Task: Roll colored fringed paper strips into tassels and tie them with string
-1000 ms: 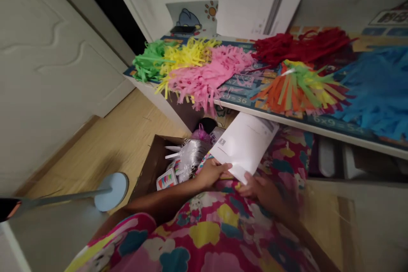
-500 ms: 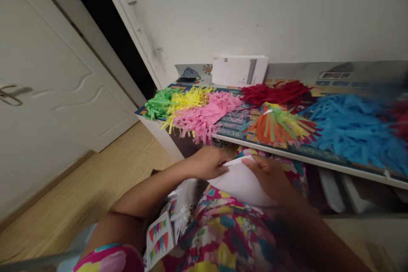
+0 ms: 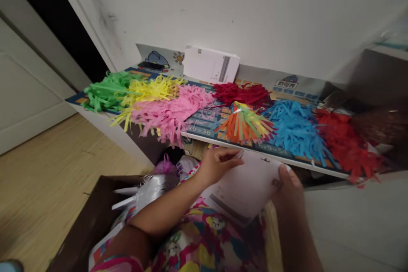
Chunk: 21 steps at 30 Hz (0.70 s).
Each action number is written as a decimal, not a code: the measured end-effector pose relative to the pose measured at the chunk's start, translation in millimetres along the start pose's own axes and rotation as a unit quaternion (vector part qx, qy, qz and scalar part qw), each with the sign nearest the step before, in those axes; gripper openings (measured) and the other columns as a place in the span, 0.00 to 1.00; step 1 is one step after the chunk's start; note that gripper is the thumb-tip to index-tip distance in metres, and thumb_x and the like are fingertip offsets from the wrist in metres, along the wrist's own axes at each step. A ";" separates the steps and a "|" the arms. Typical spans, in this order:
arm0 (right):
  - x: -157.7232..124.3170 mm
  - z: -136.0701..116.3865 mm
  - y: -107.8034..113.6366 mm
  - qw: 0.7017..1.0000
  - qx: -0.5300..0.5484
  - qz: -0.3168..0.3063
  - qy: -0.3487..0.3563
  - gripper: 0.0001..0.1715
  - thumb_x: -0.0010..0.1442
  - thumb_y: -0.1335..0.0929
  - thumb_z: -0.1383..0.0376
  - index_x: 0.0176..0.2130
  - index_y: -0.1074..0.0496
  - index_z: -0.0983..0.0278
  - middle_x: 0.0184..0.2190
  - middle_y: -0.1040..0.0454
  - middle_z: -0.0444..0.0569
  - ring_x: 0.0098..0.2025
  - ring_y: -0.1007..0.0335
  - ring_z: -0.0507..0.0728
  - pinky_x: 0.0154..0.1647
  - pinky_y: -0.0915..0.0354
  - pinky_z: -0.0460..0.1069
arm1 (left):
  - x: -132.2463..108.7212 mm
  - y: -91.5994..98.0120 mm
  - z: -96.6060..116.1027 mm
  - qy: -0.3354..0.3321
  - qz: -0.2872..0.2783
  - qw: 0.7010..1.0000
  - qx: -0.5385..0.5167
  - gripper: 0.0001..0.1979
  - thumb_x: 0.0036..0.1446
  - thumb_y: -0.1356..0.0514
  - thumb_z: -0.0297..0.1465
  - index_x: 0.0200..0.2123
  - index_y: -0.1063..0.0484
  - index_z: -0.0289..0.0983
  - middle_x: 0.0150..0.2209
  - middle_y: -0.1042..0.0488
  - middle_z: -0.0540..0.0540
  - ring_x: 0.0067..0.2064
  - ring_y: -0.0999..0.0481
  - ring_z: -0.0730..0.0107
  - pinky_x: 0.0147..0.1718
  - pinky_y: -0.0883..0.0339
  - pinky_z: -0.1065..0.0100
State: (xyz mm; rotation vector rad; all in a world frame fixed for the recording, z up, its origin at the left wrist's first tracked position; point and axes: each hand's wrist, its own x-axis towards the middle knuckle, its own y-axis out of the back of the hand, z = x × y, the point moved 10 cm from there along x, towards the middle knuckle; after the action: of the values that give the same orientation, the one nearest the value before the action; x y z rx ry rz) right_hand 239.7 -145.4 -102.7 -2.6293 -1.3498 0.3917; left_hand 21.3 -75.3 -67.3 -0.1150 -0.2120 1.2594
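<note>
A white printed paper packet [image 3: 245, 187] is held in front of my lap, just below the table's front edge [image 3: 255, 153]. My left hand [image 3: 216, 163] grips its upper left corner with curled fingers. My right hand [image 3: 288, 187] holds its right edge, thumb on top. On the table lie fringed paper tassels: green [image 3: 105, 93], yellow [image 3: 149, 91], pink [image 3: 168, 112], dark red [image 3: 242, 92], a multicolour bundle [image 3: 245, 123], blue [image 3: 295, 127] and red [image 3: 346, 142].
A white box [image 3: 210, 64] leans on the wall behind the tassels. A brown cardboard box [image 3: 86, 225] with silver foil items [image 3: 153, 187] stands on the wooden floor at my left. A white door is at far left.
The view has swung right and up. Both hands have turned the white packet and lifted it nearer the table edge, the right hand shifting to its right edge.
</note>
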 end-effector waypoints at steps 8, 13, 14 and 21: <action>-0.4 -7.4 9.3 0.998 -0.039 0.039 0.036 0.34 0.42 0.23 0.45 0.39 0.25 0.66 0.28 0.23 0.49 0.34 0.25 0.60 0.37 0.29 0.53 | -6.4 -4.4 15.5 -0.034 -0.036 0.995 0.085 0.15 0.55 0.35 0.39 0.41 0.16 0.37 0.38 0.16 0.45 0.37 0.18 0.63 0.35 0.29 0.69; -4.7 -10.9 10.3 0.994 -0.066 0.040 0.071 0.32 0.50 0.27 0.44 0.44 0.27 0.66 0.31 0.22 0.51 0.36 0.25 0.61 0.39 0.30 0.54 | -33.4 5.0 17.4 -0.129 0.082 0.976 0.153 0.20 0.57 0.35 0.41 0.50 0.23 0.39 0.44 0.17 0.44 0.44 0.19 0.61 0.44 0.27 0.66; -5.9 -13.7 8.0 0.993 -0.074 0.031 0.083 0.33 0.53 0.29 0.43 0.45 0.27 0.66 0.33 0.22 0.52 0.37 0.25 0.62 0.39 0.30 0.55 | -39.7 7.1 17.1 -0.149 0.107 0.971 0.154 0.20 0.56 0.33 0.42 0.49 0.24 0.39 0.44 0.17 0.43 0.45 0.18 0.62 0.45 0.26 0.66; -18.8 -25.3 -10.7 0.981 -0.140 -0.001 0.137 0.38 0.57 0.36 0.37 0.52 0.31 0.63 0.40 0.21 0.56 0.39 0.24 0.63 0.36 0.30 0.54 | -66.0 1.7 46.2 -0.338 0.155 0.904 0.210 0.11 0.60 0.35 0.39 0.42 0.20 0.39 0.42 0.16 0.42 0.41 0.16 0.64 0.41 0.22 0.65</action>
State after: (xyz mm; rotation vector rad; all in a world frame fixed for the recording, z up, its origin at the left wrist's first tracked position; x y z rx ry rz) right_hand 228.6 -155.1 -72.9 -2.7684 -1.4002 -0.1729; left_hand -9.7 -139.1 -29.0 0.7001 -0.5274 1.6025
